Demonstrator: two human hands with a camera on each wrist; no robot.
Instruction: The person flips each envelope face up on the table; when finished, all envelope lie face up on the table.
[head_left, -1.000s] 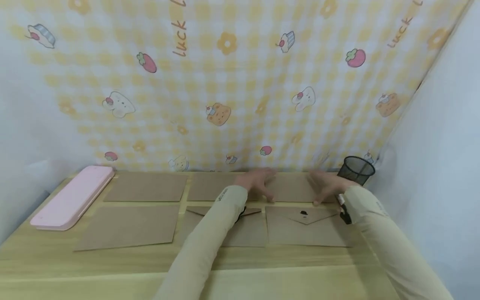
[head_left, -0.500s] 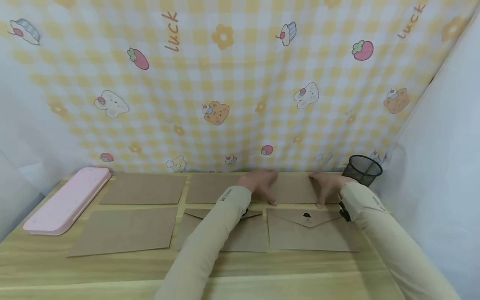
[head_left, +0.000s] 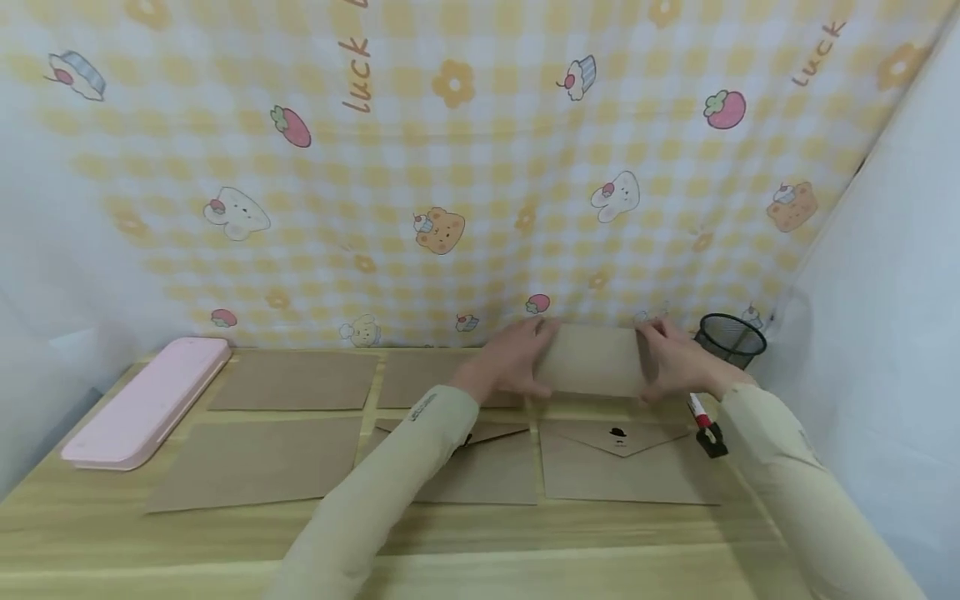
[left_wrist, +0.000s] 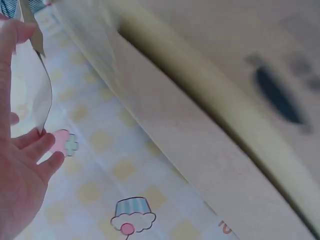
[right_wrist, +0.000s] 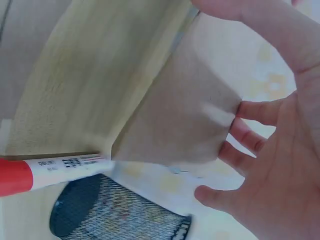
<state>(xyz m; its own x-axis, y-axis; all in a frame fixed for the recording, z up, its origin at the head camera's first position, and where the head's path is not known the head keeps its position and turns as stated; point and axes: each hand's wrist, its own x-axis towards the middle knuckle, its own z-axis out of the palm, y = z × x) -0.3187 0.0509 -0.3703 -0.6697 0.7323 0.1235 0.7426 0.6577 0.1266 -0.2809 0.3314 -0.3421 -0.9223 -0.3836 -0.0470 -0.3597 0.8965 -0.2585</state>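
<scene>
Both hands hold one brown kraft envelope raised on edge above the back of the wooden table, close to the checked wall cloth. My left hand pinches its left end and my right hand pinches its right end. In the right wrist view the envelope sits between the thumb and the fingers of that hand. The left wrist view is blurred and shows my left hand at the envelope's thin edge.
Several more brown envelopes lie flat in two rows; the front right one shows a flap with a black seal. A red marker lies by a black mesh pen cup at the back right. A pink case lies far left.
Both hands lay flat on the back right envelope before. Now they have taken it by its ends and lifted it upright off the table.
</scene>
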